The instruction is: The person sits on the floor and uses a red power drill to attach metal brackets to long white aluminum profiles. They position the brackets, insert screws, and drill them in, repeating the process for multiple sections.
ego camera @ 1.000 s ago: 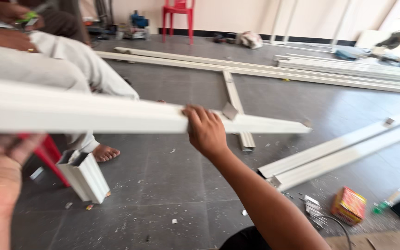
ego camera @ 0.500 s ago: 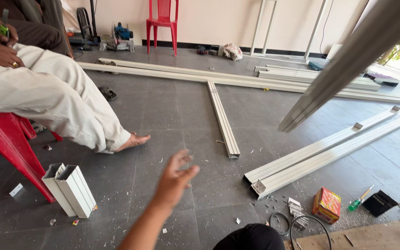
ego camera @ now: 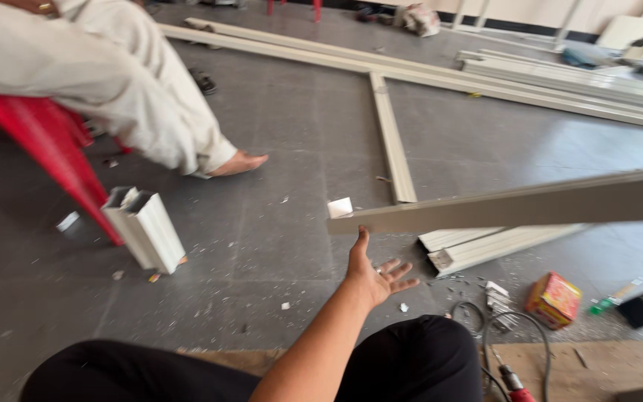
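One hand (ego camera: pixel 376 275) reaches out over the grey floor (ego camera: pixel 284 149) with its palm up and its fingers (ego camera: pixel 403 268) spread wide, holding nothing; which hand it is I cannot tell for sure from this view, though the arm comes up from the lower middle, between the person's dark-clothed knees. The tip of one finger points up at, and seems to touch or nearly touch, the underside of a long pale bar (ego camera: pixel 500 208) that runs from just above the hand out to the right edge. No other hand of the person shows. Beneath the bar's near end lies a bundle of short pale bars (ego camera: pixel 485 246) on the floor, and a long bar (ego camera: pixel 392 141) runs away from it toward more long bars (ego camera: pixel 560 82) along the far side. A small white scrap (ego camera: pixel 340 207) lies just left of the bar's end. To the left, a short hollow offcut (ego camera: pixel 145 227) stands tilted beside a red chair (ego camera: pixel 39 141), where another person sits, a bare foot (ego camera: pixel 238 162) on the floor. At the lower right lie an orange box (ego camera: pixel 554 299), a black cable (ego camera: pixel 485 327), a red drill (ego camera: pixel 515 383) and a flat brown board (ego camera: pixel 597 365).
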